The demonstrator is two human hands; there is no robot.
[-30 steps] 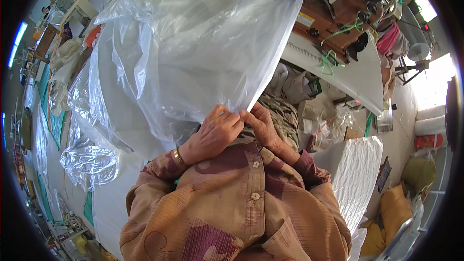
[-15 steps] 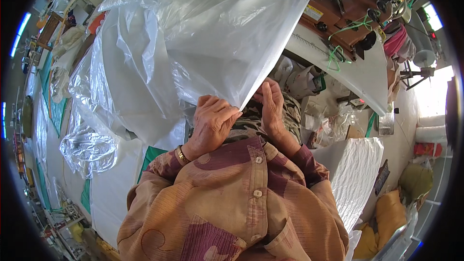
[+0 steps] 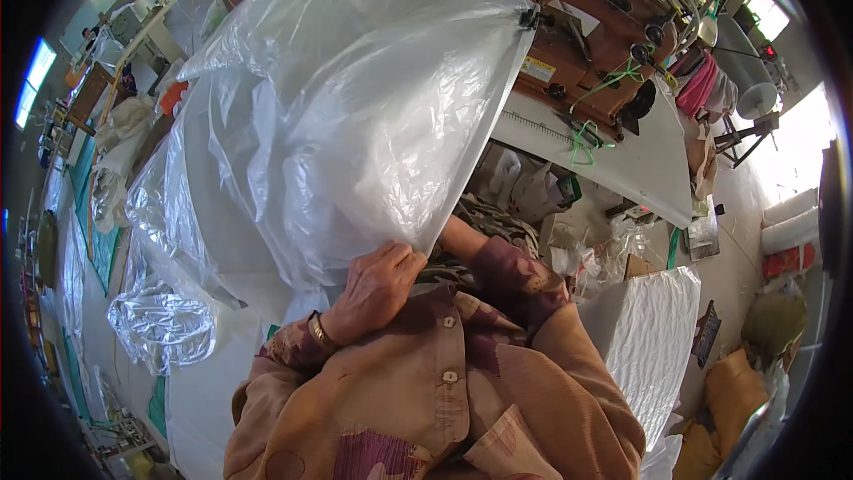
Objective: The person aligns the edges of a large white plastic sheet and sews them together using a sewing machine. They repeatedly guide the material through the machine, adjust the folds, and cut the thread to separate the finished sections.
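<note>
A large clear plastic sheet [image 3: 373, 133] spreads in front of me, wrinkled and shiny, with one straight edge running from a brown sewing machine [image 3: 582, 58] down toward my lap. My left hand [image 3: 375, 292] is closed on the near end of that edge, its fingers pinched together. My right hand [image 3: 459, 237] reaches in behind the sheet; only the wrist and back part show, and its fingers are hidden by the plastic. At the machine, the far end of the edge meets a dark metal part.
A pale machine table [image 3: 613, 147] extends right under the machine, with bags [image 3: 533, 187] below it. Right of me stands a white quilted-looking stack [image 3: 644, 338]. Bunched plastic [image 3: 164, 324] lies at left. Farther right are orange-brown sacks [image 3: 736, 387].
My right hand has moved from beside the sheet's edge to behind the plastic. The sheet has billowed up and its near end shifted left and down. The view has tilted upward.
</note>
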